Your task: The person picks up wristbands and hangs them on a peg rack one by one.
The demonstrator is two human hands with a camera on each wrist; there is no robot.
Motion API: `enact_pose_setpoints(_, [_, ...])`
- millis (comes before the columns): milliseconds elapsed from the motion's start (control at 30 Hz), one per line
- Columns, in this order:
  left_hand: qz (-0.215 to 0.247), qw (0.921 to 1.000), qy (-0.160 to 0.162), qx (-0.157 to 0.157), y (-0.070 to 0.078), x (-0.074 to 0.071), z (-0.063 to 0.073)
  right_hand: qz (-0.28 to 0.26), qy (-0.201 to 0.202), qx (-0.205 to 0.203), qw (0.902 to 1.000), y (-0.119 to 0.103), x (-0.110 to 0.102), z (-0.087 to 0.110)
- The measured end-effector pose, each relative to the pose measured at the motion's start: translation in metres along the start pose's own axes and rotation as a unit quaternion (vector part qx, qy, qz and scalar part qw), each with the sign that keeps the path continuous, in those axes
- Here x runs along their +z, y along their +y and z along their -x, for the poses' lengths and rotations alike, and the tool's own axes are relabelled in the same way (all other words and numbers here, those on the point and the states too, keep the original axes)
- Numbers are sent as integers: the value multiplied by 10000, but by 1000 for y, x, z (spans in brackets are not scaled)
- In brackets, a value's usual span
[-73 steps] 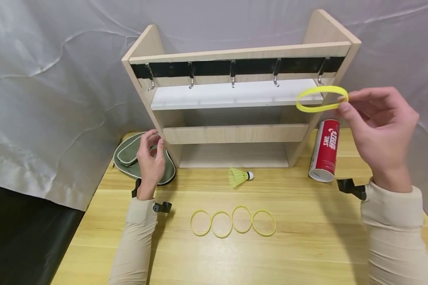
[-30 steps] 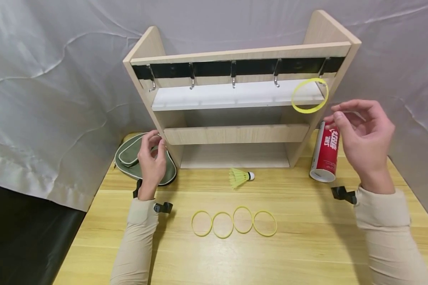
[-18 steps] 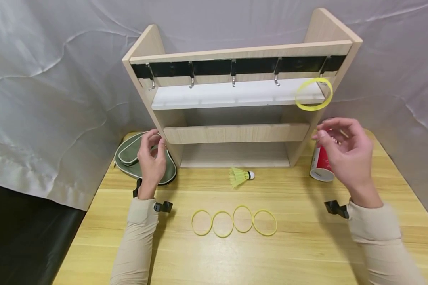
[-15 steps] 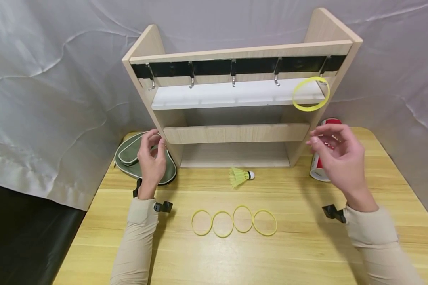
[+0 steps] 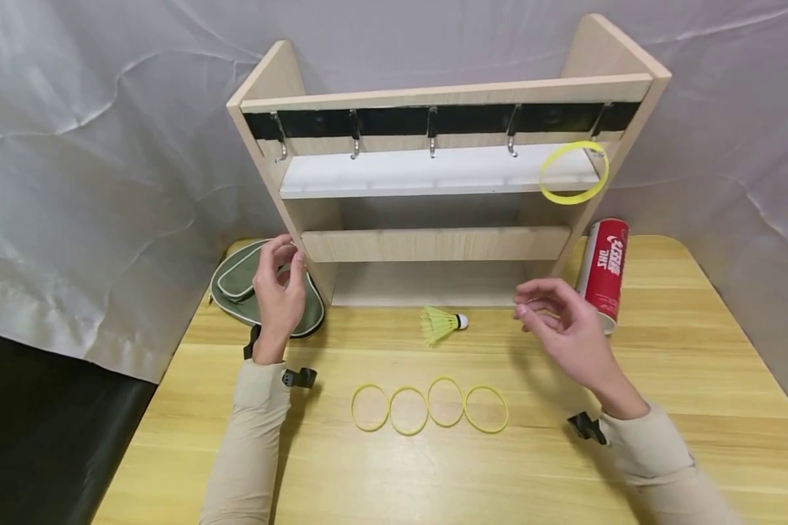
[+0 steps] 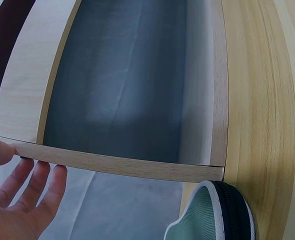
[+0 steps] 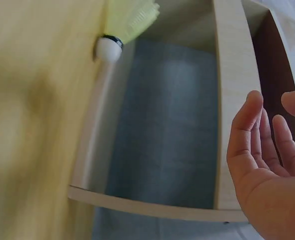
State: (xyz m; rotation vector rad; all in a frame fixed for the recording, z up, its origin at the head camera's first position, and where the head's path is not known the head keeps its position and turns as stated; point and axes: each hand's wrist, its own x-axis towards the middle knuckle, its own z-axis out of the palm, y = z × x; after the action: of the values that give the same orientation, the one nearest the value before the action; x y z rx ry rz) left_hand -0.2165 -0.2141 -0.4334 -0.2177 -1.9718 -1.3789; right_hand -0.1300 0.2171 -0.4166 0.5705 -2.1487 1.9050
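Note:
My left hand [image 5: 279, 295] grips the left side panel [image 6: 117, 164] of a light wooden shelf rack [image 5: 433, 246], thumb on its front edge and fingers behind. My right hand [image 5: 565, 328] hovers over the table before the rack's lower right corner, fingers loosely curled around nothing. A yellow ring [image 5: 568, 200] hangs from the rightmost metal hook [image 5: 596, 151]. The other hooks along the black strip [image 5: 466, 120] are bare. Several more yellow rings [image 5: 370, 430] lie side by side in a row on the table.
A yellow shuttlecock [image 5: 440, 324] lies in front of the rack, left of my right hand. The red shuttlecock tube [image 5: 607, 266] stands at the rack's right side. Behind my left hand is a green pouch [image 5: 236, 284] with white piping. Grey cloth [image 5: 138, 182] backs the table.
Earlier my right hand pinched the yellow ring in the air. The ring now hangs on the rightmost hook, and that hand has dropped down and left, uncovering the tube. My left hand stays put.

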Motion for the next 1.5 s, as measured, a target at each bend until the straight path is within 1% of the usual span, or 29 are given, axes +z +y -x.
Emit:
enact_pose_setpoints(100, [22, 10000, -24, 35, 1, 1, -3, 575, -310, 292, 9974, 4, 4, 5])
enact_pose_setpoints(233, [43, 10000, 6, 44, 1, 2, -4, 1321, -903, 606, 9852, 10, 7, 10])
enact_pose_setpoints(300, [64, 10000, 13, 22, 1, 2, -3, 1460, -1149, 675, 9803, 15, 7, 13])
enact_pose_setpoints(567, [173, 9998, -76, 25, 0, 1, -3, 1544, -1811, 848, 9676, 31, 6, 27])
enact_pose_setpoints(800, [150, 9998, -95, 18, -1, 0, -3, 1661, -2408, 1187, 9489, 35, 5, 35])
enact_pose_setpoints(1000, [149, 9999, -56, -33, 1, 2, -2, 1684, -2918, 1206, 9338, 40, 5, 41])
enact_pose_setpoints(1233, [119, 9999, -48, -112, 1, 3, 1, 1776, -3188, 1406, 9203, 44, 2, 42])
enact_pose_setpoints(1400, [159, 9998, -25, -84, 1, 1, 1, 1957, -3279, 1472, 9124, 44, 2, 40])
enact_pose_setpoints(1500, [175, 9998, -42, -44, 1, 0, 1, 2073, -3281, 1484, 9096, 44, 2, 40])
